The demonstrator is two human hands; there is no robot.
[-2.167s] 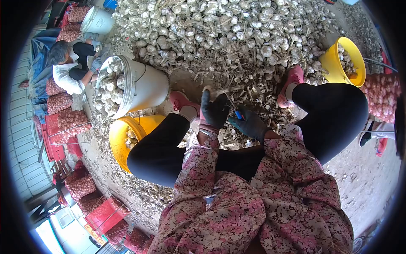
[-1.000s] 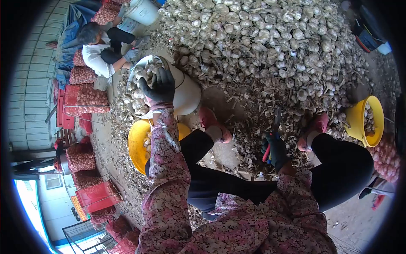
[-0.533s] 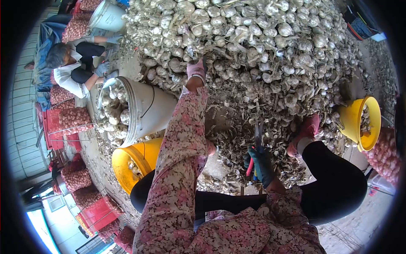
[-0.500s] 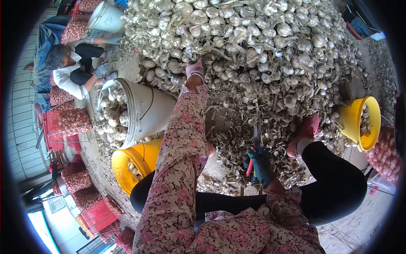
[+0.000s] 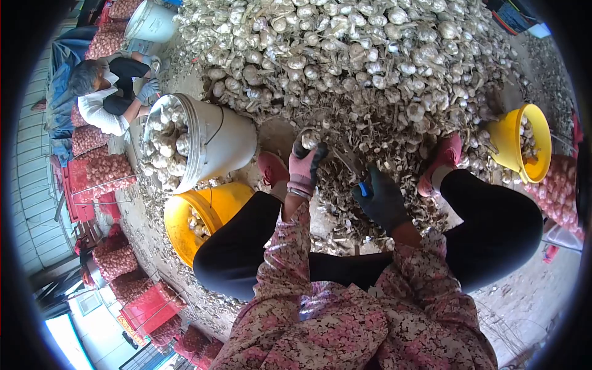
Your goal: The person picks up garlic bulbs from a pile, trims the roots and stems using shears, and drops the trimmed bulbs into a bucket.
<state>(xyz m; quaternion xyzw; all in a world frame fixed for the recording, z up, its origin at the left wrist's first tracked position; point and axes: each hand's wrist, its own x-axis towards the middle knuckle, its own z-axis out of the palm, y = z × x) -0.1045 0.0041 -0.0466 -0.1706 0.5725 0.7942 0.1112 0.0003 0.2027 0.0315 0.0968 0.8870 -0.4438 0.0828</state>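
My left hand (image 5: pixel 302 166), in a pink glove with dark fingertips, is closed around a garlic bulb (image 5: pixel 310 139). My right hand (image 5: pixel 383 200) wears a dark glove and grips a pair of shears. The blue handle (image 5: pixel 365 189) shows at the thumb, and the metal blades (image 5: pixel 346 161) point up and left towards the bulb, apart from it. Both hands are above a litter of dry stalks and trimmings (image 5: pixel 345 213) between my feet. Beyond them rises a large heap of garlic (image 5: pixel 370 68) with stalks on.
At my left stand a white bucket (image 5: pixel 222 145) full of garlic and a yellow bucket (image 5: pixel 185 225) with some bulbs. Another yellow bucket (image 5: pixel 505 142) is at the right. A co-worker (image 5: pixel 102 92) crouches at the far left, near filled red net sacks (image 5: pixel 111 172).
My left hand has come back from the heap with a garlic bulb. My right hand has raised the shears slightly, and their blades have swung left towards the bulb.
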